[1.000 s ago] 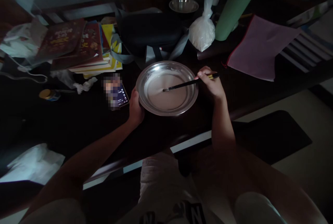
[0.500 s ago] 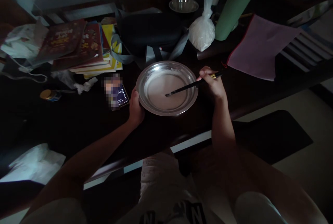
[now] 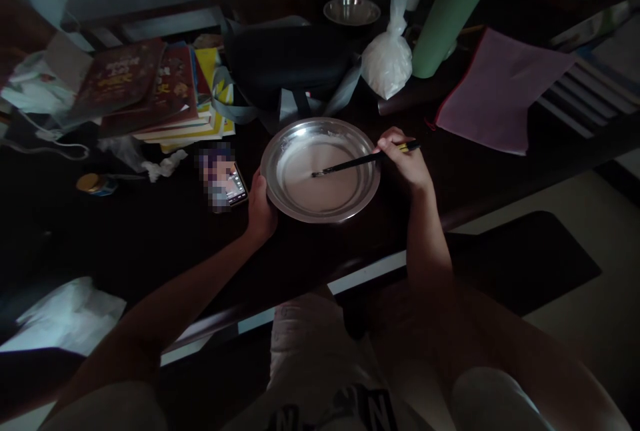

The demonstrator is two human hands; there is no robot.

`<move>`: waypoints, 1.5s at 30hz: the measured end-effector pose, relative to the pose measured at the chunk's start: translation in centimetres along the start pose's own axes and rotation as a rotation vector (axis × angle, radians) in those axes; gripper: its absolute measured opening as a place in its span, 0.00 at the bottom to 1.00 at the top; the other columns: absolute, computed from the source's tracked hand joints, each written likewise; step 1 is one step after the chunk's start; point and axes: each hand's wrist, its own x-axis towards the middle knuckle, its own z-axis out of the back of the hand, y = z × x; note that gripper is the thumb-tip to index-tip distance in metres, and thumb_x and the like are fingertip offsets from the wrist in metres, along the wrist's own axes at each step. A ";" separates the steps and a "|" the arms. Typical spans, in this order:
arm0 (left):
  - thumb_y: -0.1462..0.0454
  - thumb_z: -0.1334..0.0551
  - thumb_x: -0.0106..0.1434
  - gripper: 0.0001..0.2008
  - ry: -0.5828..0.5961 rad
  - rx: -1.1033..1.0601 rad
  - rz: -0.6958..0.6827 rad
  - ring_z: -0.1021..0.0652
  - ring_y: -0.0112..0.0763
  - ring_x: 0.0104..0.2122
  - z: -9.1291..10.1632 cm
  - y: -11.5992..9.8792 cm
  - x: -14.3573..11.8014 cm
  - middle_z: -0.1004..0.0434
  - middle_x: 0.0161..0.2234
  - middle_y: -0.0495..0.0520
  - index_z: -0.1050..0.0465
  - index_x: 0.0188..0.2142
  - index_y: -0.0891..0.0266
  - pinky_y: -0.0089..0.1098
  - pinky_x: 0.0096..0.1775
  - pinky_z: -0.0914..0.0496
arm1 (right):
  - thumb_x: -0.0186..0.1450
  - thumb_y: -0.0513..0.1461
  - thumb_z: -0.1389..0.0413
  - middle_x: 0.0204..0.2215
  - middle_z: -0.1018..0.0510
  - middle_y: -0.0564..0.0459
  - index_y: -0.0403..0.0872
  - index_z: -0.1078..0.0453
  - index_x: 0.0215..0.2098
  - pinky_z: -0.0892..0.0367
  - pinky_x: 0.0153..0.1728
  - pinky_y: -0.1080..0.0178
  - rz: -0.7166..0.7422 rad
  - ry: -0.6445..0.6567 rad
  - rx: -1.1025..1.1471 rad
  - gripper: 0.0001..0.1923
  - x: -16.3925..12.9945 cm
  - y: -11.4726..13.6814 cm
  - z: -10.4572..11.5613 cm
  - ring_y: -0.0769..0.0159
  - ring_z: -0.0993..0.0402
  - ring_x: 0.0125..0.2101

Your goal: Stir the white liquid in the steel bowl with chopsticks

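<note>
A shiny metal bowl [image 3: 320, 216] with a wide rim stands on the dark table, holding a pale, smooth mixture [image 3: 320, 194]. My left hand [image 3: 261, 207] grips the bowl's left rim, thumb on top and the other fingers hidden below. Dark chopsticks [image 3: 350, 163] with gold bands, lying so close together that I cannot count them, are held in my closed right hand [image 3: 405, 159] at the bowl's right side. Their tips dip into the mixture near the middle of the bowl.
Left of the bowl lies a lit phone [image 3: 233, 181], with stacked books [image 3: 150, 91] beyond. Behind the bowl are a black bag [image 3: 290, 57], a tied plastic bag of white powder [image 3: 387, 64] and another metal bowl [image 3: 352, 11]. A green roll [image 3: 455, 17] and purple pouch [image 3: 500, 97] sit right.
The chopstick tips have shifted slightly left and up through the mixture, and my right hand has moved a little left. My left hand and the bowl stay put. The phone's picture has changed.
</note>
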 end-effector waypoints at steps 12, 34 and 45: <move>0.27 0.28 0.78 0.37 0.002 -0.023 -0.033 0.12 0.53 0.73 -0.4 -0.1 -0.2 0.05 0.67 0.61 0.08 0.63 0.52 0.52 0.81 0.22 | 0.72 0.71 0.24 0.33 0.24 0.54 0.58 0.18 0.28 0.20 0.63 0.42 -0.068 -0.076 0.001 0.32 0.0 0.9 -0.2 0.52 0.18 0.47; 0.29 0.28 0.79 0.34 -0.021 -0.035 0.005 0.13 0.56 0.75 -0.4 -0.3 -0.1 0.05 0.67 0.62 0.08 0.62 0.53 0.55 0.82 0.21 | 0.63 0.82 0.28 0.34 0.27 0.52 0.58 0.18 0.26 0.22 0.62 0.40 -0.058 -0.021 0.027 0.41 -0.1 1.0 -0.3 0.50 0.22 0.47; 0.28 0.28 0.80 0.36 -0.025 -0.035 -0.031 0.13 0.58 0.73 -0.5 -0.1 -0.4 0.05 0.68 0.64 0.09 0.60 0.56 0.56 0.83 0.22 | 0.61 0.83 0.27 0.33 0.25 0.52 0.59 0.18 0.26 0.22 0.64 0.38 -0.056 -0.003 0.023 0.42 -0.1 1.2 -0.4 0.49 0.22 0.47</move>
